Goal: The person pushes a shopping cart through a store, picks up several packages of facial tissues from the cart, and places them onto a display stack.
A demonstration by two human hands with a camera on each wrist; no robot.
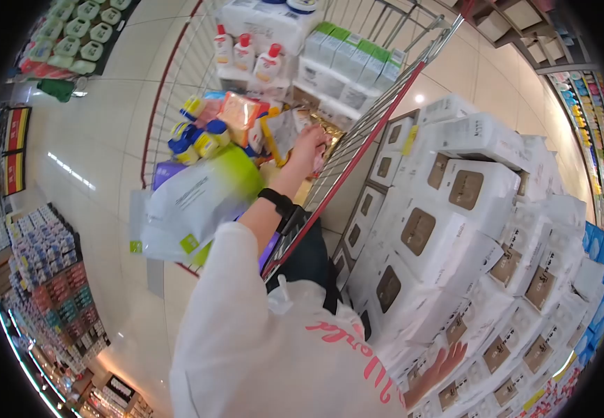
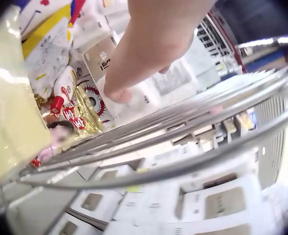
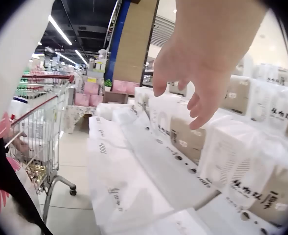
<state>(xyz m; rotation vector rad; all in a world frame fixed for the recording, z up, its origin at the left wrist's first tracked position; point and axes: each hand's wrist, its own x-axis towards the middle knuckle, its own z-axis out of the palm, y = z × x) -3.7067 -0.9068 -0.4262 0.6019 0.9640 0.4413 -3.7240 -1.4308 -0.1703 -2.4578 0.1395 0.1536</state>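
My left hand [image 1: 307, 152] reaches down into a shopping cart [image 1: 413, 68], beside its wire side. In the left wrist view its fingers hang loosely over a white pack [image 2: 134, 105], with nothing visible in them. Close by lie a gold packet [image 2: 87, 115], a red-capped bottle [image 2: 64, 88] and a white-and-yellow bag [image 2: 48, 61]. My right hand [image 3: 197, 73] hovers with relaxed, spread fingers over stacked white tissue packs [image 3: 222, 152] that have brown labels. It holds nothing.
The cart also carries red-capped lotion bottles [image 1: 244, 52], green-and-white cartons [image 1: 350, 52], blue-lidded yellow jars [image 1: 208, 143] and a large white-and-green bag [image 1: 204, 191]. Shelves of small goods [image 1: 51, 258] stand left. The tissue stack [image 1: 420, 230] rises right alongside the cart.
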